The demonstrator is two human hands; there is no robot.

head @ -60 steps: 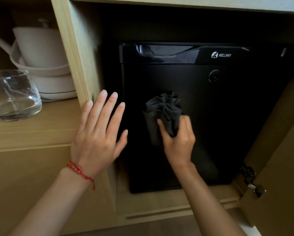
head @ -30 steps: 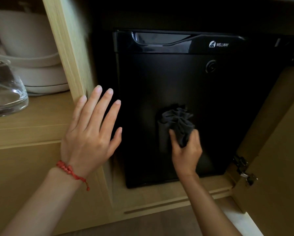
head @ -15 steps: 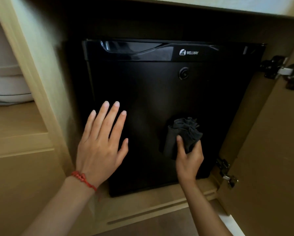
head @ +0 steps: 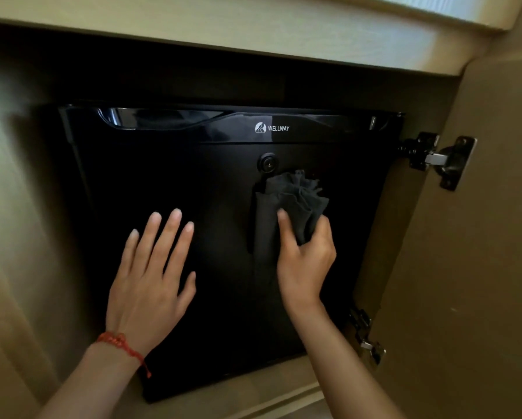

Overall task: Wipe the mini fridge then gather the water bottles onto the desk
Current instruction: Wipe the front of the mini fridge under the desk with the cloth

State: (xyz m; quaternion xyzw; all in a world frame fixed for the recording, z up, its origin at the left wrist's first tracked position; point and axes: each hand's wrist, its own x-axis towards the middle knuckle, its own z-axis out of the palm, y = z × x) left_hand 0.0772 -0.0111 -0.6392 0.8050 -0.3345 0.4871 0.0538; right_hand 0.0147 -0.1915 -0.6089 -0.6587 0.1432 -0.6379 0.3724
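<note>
R hand pinches bunched cloth on fridge door, L hand fingers spread flat bracing; wipe w/ even overlapping strokes, incl top handle.

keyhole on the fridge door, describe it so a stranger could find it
Start at the black mini fridge inside the wooden cabinet. Below the white WELLWAY logo sits the keyhole, just above the grey cloth. It is the door's only small round ring.

Dim cabinet interior; the black fridge swallows detail, with a faint glare streak along its glossy top trim. Brighter light falls on the wood at top right. Edges bow from wide-angle distortion. Slight softness on the left wall and hinges.
</note>
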